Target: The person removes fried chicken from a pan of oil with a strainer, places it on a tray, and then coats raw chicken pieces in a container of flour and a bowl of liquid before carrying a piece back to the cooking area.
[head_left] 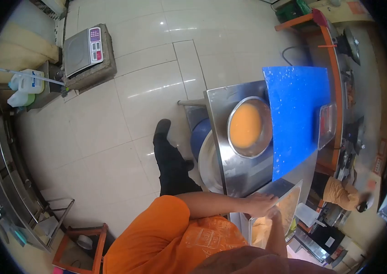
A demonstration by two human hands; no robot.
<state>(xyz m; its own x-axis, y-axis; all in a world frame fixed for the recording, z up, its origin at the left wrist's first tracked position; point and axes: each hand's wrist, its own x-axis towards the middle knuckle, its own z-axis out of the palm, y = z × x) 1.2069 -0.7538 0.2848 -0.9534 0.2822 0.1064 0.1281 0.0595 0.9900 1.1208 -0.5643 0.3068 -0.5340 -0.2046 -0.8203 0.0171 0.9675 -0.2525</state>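
My left hand (258, 205) reaches in from the orange sleeve, its fingers curled together over the near edge of a metal tray (295, 195). My right hand (273, 213) is right beside it, touching or almost touching it. The right fingers are mostly hidden. What lies between the hands, if anything, I cannot make out. Pale orange-tan crumbly material (261, 232) fills the tray below and around both hands. Beside the tray, on the steel table (239, 176), stands a metal bowl (266, 137) with orange liquid (245, 124) in it.
A blue board (296, 118) lies across the table, with a clear plastic container (326, 125) at its far edge. Under the table are a large pale basin (209, 166) and a blue tub (199, 137). A scale (84, 51) stands across the tiled floor. Another person's sleeve (339, 194) shows at right.
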